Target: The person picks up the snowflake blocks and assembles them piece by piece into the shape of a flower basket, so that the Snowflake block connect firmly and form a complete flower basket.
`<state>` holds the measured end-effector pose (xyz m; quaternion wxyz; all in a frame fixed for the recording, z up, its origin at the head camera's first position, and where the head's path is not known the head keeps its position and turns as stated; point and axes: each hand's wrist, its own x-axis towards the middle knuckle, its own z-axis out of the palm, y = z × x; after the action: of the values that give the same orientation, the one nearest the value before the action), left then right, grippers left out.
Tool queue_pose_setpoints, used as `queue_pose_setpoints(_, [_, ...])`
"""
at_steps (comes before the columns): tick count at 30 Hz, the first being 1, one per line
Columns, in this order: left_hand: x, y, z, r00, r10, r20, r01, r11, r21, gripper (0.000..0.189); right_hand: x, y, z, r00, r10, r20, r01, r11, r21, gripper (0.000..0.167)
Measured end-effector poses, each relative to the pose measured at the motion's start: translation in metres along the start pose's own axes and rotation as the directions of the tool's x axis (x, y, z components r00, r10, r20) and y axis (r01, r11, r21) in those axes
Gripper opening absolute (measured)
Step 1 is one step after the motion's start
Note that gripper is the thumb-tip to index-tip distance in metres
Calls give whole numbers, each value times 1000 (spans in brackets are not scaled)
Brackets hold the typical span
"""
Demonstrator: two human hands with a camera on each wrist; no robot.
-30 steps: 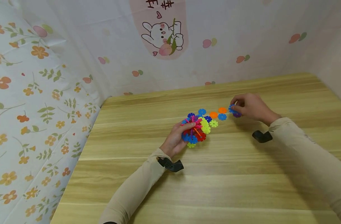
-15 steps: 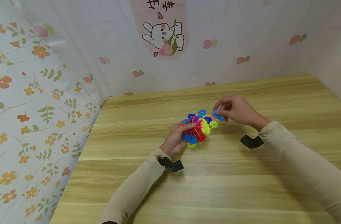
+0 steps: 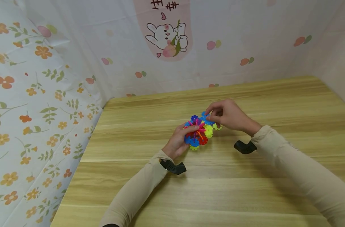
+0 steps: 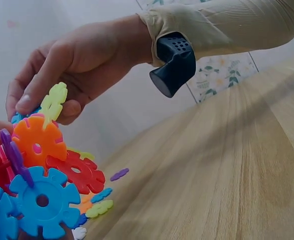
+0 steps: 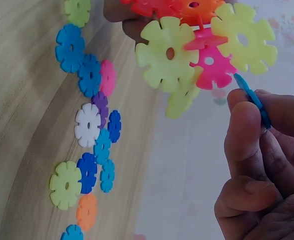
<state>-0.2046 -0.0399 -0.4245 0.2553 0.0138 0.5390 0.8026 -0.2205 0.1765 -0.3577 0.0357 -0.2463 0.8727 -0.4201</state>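
My left hand (image 3: 176, 140) grips a cluster of interlocking plastic flower discs (image 3: 203, 140), coloured red, pink, orange, yellow, purple and blue, with the thumb laid across it. At the cluster's upper right, my right hand (image 3: 230, 116) pinches a single blue disc (image 5: 253, 100) between thumb and fingers. The right wrist view shows this disc edge-on, its tip right at a pink disc (image 5: 214, 71) of the cluster. Yellow discs (image 5: 244, 40) flank that pink one. In the left wrist view, an orange disc (image 4: 50, 142) and a blue disc (image 4: 56, 201) face the camera.
Loose flower discs lie on the wooden table (image 3: 232, 189) beneath and beyond the cluster, among them a white one (image 5: 81, 127), a yellow one (image 5: 59, 192) and an orange one (image 5: 82, 215). A patterned cloth (image 3: 232, 47) hangs behind the table, another (image 3: 36, 126) on the left.
My right hand has carried the blue disc leftward from the right end of the loose discs to the cluster. My left hand keeps its grip and has hardly moved.
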Motion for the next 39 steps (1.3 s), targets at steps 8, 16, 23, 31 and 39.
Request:
queue_pose_setpoints(8, [-1,1,1,1000,12,-21,-12,1000,24,30,3,-7,5,1000,4,26,-3,998,-69,10])
queue_pose_setpoints(16, [4,-2,8,999,30,-45,-30,999,13,28,2,-15,3,999,46,11,-45,996,-79,6])
queue_pose_setpoints(23, [8,-6,3,998,9,-60,-8,1000,18,28,8,-5,16,999,35,-19,-36,997,-67,3])
queue_pose_setpoints(31, [0,4,-9,999,-25,-44,28,996,85,34,10,3,-11,991,90,101,-84,994,-64,22])
queue_pose_setpoints(39, [-2,5,-13,999,-42,-9,43,996,75,12,11,51,-30,982,112,149,-32,890,-456,10])
